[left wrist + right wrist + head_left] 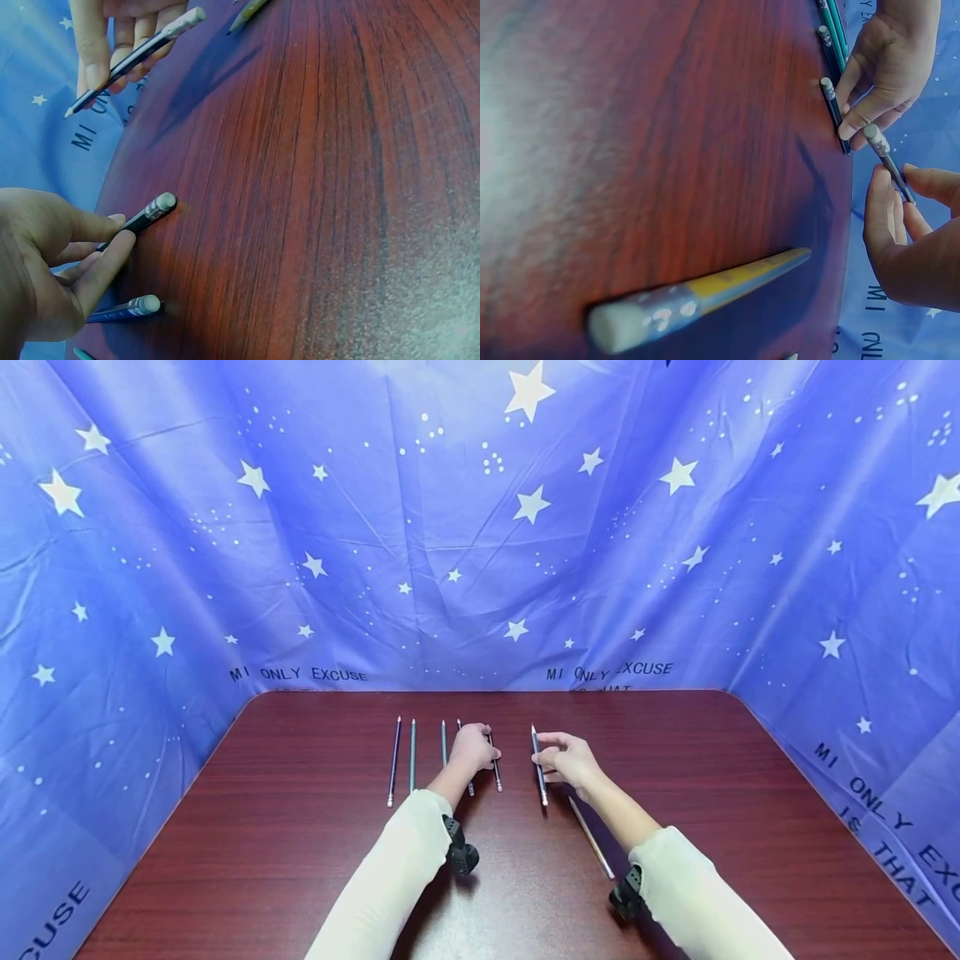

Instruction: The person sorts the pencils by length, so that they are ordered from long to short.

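Note:
My left hand [471,749] pinches a black pencil [497,774] with a white eraser between thumb and fingers; the pencil lies on the table, its eraser end toward me. My right hand [573,762] holds another dark pencil [541,781] between thumb and fingers. That pencil is raised off the table, its point away from me, and its shadow shows in the left wrist view. Left of the left hand, in a row, lie a dark blue pencil [394,762], two teal pencils [412,756] and another dark blue pencil [471,788], partly hidden by the hand.
A yellow pencil [742,280] lies slanted on the table near my right forearm, eraser end toward me. The brown wooden table [262,860] has a blue star-printed curtain [450,527] behind it and on both sides. Each wrist wears a black camera [461,852].

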### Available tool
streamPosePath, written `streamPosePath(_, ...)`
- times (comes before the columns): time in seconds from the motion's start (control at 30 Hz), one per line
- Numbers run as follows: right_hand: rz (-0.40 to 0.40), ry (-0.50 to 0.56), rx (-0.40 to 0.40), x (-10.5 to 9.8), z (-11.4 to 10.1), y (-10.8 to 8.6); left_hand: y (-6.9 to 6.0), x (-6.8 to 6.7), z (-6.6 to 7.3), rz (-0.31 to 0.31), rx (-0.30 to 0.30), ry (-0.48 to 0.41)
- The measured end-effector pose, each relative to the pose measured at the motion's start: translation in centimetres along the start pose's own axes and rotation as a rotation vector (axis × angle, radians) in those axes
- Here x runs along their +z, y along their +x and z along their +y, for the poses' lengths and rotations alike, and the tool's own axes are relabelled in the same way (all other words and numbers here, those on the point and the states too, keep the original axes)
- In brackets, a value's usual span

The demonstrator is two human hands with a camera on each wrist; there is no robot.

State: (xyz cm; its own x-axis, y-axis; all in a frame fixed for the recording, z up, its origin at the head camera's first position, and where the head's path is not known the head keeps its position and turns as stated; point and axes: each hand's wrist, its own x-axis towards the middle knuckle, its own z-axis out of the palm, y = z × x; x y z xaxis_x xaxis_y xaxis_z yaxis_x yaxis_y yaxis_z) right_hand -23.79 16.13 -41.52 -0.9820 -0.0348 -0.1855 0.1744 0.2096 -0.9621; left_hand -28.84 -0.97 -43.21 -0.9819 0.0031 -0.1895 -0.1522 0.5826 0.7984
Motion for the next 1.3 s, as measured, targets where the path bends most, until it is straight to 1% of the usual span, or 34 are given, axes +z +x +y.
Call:
streamPosePath(0.13, 0.006, -0.004, 0.001, 0.4, 0.0, 0.6, 0.1, 0.0, 0.0, -0.002, -0.016, -0.017)
streamPosePath(0.3, 0.0, 0.008, 0.006, 0.8, 0.1, 1.4, 0.0, 0.0, 0.0, 0.018, -0.007, -0.018)
streamPosePath(0.53, 0.026, 0.005, 0.029, 1.4, 0.0, 2.6, -0.3, 0.0, 0.0, 0.041, 0.023, 0.034)
streamPosePath(0.7, 0.035, 0.004, 0.039, 1.8, 0.0, 3.3, -0.5, -0.1, 0.1, 0.042, 0.027, 0.081)
streamPosePath(0.93, 0.051, 0.023, 0.052, 2.2, -0.2, 3.9, -0.3, -0.2, 0.3, 0.01, 0.002, 0.017)
streamPosePath(1.03, 0.052, 0.029, 0.066, 2.4, 0.0, 4.0, -0.3, -0.2, 0.4, 0.006, 0.007, 0.029)
streamPosePath(1.13, 0.047, 0.03, 0.078, 2.6, 0.1, 4.1, -0.3, -0.2, 0.3, -0.003, -0.003, 0.016)
streamPosePath(1.3, 0.051, 0.034, 0.081, 2.8, 0.5, 4.5, -0.3, -0.1, 0.2, 0.005, 0.005, 0.026)
